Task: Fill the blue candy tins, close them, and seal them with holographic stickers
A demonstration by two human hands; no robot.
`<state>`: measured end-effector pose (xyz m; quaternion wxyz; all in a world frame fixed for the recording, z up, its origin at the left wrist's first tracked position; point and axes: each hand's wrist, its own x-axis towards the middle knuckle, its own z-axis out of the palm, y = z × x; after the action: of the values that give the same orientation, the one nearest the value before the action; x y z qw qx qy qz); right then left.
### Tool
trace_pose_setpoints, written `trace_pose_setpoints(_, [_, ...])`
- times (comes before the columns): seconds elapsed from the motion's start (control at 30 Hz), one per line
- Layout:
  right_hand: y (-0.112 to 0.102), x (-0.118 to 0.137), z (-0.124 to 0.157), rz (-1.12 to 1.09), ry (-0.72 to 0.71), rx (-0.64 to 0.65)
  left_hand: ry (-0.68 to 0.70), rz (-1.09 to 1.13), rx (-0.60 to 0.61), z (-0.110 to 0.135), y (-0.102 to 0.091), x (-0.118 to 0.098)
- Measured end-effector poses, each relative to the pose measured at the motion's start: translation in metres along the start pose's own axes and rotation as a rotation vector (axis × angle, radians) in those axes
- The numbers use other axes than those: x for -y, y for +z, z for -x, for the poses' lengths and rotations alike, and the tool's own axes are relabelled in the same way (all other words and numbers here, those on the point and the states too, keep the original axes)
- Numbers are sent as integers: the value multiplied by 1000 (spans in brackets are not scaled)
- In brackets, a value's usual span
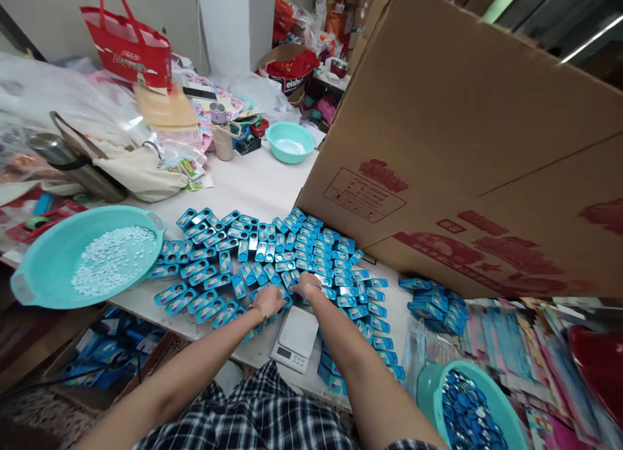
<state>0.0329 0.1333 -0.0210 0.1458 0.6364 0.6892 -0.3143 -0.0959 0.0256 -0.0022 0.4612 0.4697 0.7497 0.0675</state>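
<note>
Several small blue flat packets (272,255) lie spread in rows over the white table (253,184). My left hand (269,300) rests at the near edge of the spread, fingers curled down onto the packets, a bracelet on the wrist. My right hand (305,284) sits just to its right, fingers bent onto the packets, a band on the wrist. What either hand grips is hidden by its own fingers. A small white digital scale (295,339) lies right below both hands.
A teal basin of small white pieces (87,258) stands at the left. A large cardboard box (467,151) leans over the right side. A teal bowl of dark blue caps (467,408) sits lower right, a smaller teal bowl (290,141) at the back, a red bag (127,44) behind.
</note>
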Motion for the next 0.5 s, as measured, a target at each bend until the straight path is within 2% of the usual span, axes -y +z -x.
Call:
trace_pose_setpoints(0.13, [10,-14,13,-94,-62,-48,-46,-238,29,-17,10,-24])
trace_pose_setpoints(0.27, [18,-48,30,-215,-122,-67,-74,-380,100,-31,13,-33])
trace_pose_setpoints(0.37, [13,-65,31,-245,-113,-118,-82,-427,135,-40,12,-39])
trace_pose_setpoints(0.43, [5,-64,25,-237,-94,-153,-81,-428,133,-42,11,-42])
trace_pose_setpoints(0.5, [-1,-51,15,-215,-87,-162,-60,-400,116,-39,12,-43])
